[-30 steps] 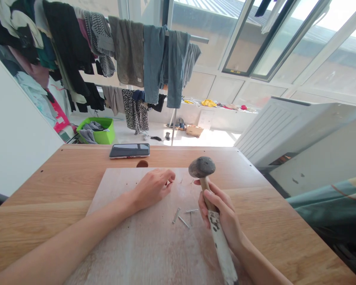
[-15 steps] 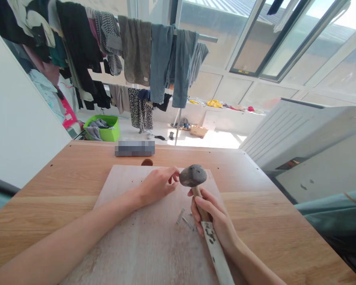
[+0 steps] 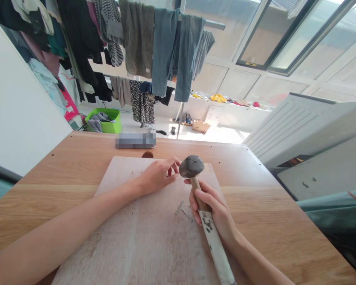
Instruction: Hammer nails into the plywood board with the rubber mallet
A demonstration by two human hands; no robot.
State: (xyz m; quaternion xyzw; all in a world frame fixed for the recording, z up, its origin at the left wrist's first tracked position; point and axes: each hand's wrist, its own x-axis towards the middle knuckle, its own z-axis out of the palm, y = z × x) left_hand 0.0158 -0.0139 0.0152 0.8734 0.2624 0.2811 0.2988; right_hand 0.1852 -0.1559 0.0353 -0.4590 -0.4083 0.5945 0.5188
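Observation:
My right hand point(image 3: 213, 213) is wrapped round the wooden handle of a hammer point(image 3: 207, 225), whose dark round head point(image 3: 191, 166) hangs just above a pale wooden board point(image 3: 142, 237). My left hand point(image 3: 157, 177) rests on the board, its thumb and forefinger pinched together right beside the hammer head; what they pinch is too small to make out. A few loose nails point(image 3: 182, 209) lie on the board just left of my right hand.
The board lies on a wooden table point(image 3: 284, 229). A phone point(image 3: 135, 141) sits at the table's far edge, beside a small round hole. Beyond are a rack of hanging clothes point(image 3: 154, 51), a green laundry basket point(image 3: 105, 120) and a white slatted panel point(image 3: 287, 126).
The hammer head has swung left and now sits next to my left fingertips. My left hand has slid a little right along the board. The view has tilted slightly.

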